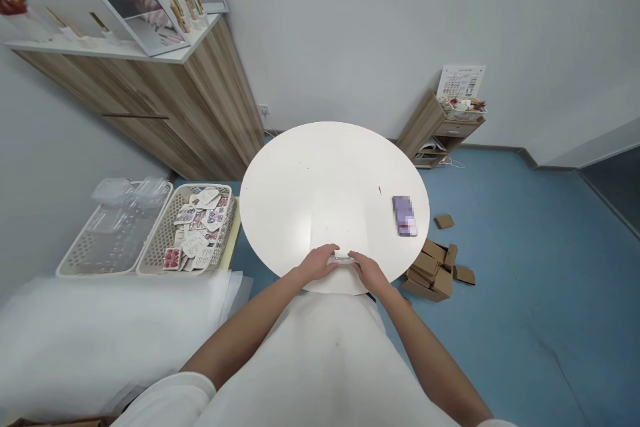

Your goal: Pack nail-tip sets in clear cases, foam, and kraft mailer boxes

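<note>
Near the front edge of the round white table [280, 213], my left hand [320, 263] and my right hand [369, 271] face each other. Between them is a small, thin, clear-and-white flat piece [345, 259], too small to name for certain. The fingers of my left hand are closed on its left end, and those of my right hand on its right end. To the right on the tabletop lies a purple, pixelated rectangular thing [404, 215]. A small dark mark or scrap [379, 190] shows a little left of it.
On my left stand a white basket of printed cards and small packs [231, 213] and another basket with clear plastic packaging [75, 259]. White sheeting [115, 340] lies nearer. Cardboard boxes [430, 273] sit on the floor at right. A wooden cabinet [210, 93] and small shelf unit [417, 121] line the wall.
</note>
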Tool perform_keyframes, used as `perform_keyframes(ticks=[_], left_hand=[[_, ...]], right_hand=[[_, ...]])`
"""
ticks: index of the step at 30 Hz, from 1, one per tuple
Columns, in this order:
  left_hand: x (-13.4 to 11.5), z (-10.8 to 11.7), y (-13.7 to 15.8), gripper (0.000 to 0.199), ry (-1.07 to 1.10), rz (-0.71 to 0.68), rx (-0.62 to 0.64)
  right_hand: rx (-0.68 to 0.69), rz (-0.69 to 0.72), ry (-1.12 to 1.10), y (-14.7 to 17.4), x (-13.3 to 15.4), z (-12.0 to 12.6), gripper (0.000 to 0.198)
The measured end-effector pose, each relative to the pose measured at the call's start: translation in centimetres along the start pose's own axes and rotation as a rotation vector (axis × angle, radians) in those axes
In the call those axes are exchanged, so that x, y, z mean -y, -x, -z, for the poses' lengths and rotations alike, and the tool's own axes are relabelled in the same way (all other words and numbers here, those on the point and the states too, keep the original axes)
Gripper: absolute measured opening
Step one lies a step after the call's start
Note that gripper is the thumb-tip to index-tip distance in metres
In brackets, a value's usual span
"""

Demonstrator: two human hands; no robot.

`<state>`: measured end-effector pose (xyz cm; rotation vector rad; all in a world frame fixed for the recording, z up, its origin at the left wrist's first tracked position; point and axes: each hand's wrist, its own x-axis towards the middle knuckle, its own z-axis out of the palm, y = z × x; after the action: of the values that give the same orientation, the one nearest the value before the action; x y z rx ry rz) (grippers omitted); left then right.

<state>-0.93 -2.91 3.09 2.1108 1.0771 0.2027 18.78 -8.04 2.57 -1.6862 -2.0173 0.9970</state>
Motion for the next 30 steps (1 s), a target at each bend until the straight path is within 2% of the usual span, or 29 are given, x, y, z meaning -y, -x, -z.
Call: perform_keyframes(ticks=[4, 11, 15, 18, 21, 23, 25, 27, 30], left_hand=[[1.0, 1.0, -0.4, 0.027, 0.186, 0.04, 0.018], [2.9, 2.0, -2.8, 0.029, 0.347, 0.206, 0.037], [4.0, 2.0, -4.0, 0.028, 0.282, 0.326, 0.08], [3.6, 2.0, -4.0, 0.03, 0.081, 0.368, -0.018], [2.1, 2.0, -3.6, 0.038, -0.169, 0.279, -0.143], [1.1, 1.8, -3.3, 0.045, -0.27, 0.145, -0.092], [0.5, 1.3, -3.2, 0.058, -0.322, 0.063, 0.013], [0.3, 0.7, -3.2, 0.067, -0.346, 0.059, 0.083], [0.6, 0.0, -3.4, 0.065, -0.351, 0.076, 0.098]], right_hand=[[-0.007, -0.013, -0.135, -1.7, -0.4, 1.4, 0.034], [0.04, -0.182, -0.323, -5.7, -1.4, 2.9, 0.028], [0.098, -0.304, -0.372, -7.3, -2.0, 2.5, 0.024], [0.121, -0.325, -0.402, -8.0, -2.3, 2.0, 0.019], [0.125, -0.332, -0.403, -8.2, -2.4, 1.6, 0.019], [0.118, -0.327, -0.403, -8.3, -2.5, 1.4, 0.02], [0.106, -0.318, -0.399, -8.3, -2.5, 1.3, 0.02], [0.092, -0.309, -0.371, -8.4, -2.6, 1.1, 0.02], [0.071, -0.285, -0.263, -8.5, -2.8, 0.9, 0.019]])
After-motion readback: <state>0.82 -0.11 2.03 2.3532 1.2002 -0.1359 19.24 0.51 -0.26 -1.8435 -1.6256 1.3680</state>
